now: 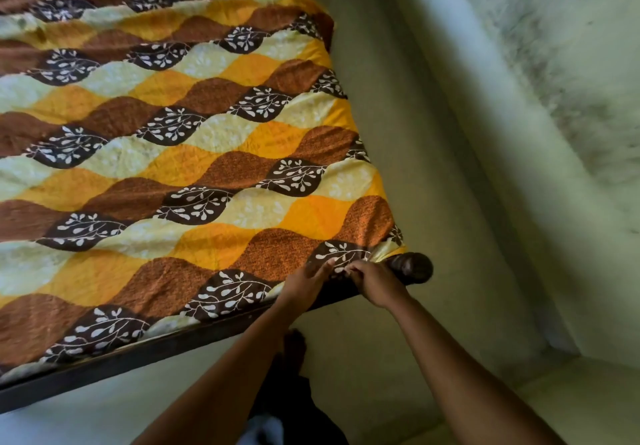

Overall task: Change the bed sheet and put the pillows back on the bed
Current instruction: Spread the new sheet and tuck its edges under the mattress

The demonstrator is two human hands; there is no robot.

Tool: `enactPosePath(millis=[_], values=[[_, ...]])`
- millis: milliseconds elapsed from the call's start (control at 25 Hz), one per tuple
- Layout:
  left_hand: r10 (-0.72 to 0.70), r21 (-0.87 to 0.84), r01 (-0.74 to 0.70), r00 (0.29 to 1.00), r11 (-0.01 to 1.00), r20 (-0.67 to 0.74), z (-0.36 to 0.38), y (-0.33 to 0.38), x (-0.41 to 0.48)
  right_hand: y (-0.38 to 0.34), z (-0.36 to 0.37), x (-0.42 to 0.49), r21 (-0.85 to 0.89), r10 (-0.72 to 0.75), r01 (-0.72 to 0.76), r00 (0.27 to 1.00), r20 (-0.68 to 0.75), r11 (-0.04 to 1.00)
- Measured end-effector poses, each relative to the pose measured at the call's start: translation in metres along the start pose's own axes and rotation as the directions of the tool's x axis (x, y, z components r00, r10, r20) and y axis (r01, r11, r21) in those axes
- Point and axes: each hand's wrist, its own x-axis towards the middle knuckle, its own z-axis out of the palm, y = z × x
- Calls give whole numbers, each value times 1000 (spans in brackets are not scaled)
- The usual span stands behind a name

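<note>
A bed sheet [180,153] with wavy bands of orange, brown, pale yellow and dark leaf patches is spread flat over the bed. Its near right corner is bunched beside the dark wooden bedpost [414,268]. My left hand [306,285] lies at that corner with fingers stretched out on the sheet's edge. My right hand [375,285] is closed, pinching the gathered cloth next to the post. No pillows are in view.
The dark bed frame rail [114,365] runs along the near edge. A pale floor strip [426,174] separates the bed from a stained greenish wall [554,98] on the right. My foot [294,344] stands on the floor below the corner.
</note>
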Motion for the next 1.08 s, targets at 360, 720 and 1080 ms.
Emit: enactPosePath(millis=[360,720,1080], values=[[267,166,-274,962,947,60,-31,11,-92,-25,-32,-143,514,190,-15,938,-290,858],[386,300,-406,914,863,125,36,89,-49,70,-73,-166,732,382,-86,891,-247,676],[99,-175,-145,965,974,-244,151,193,4,209,-195,-98,537,140,3,964,-226,844]])
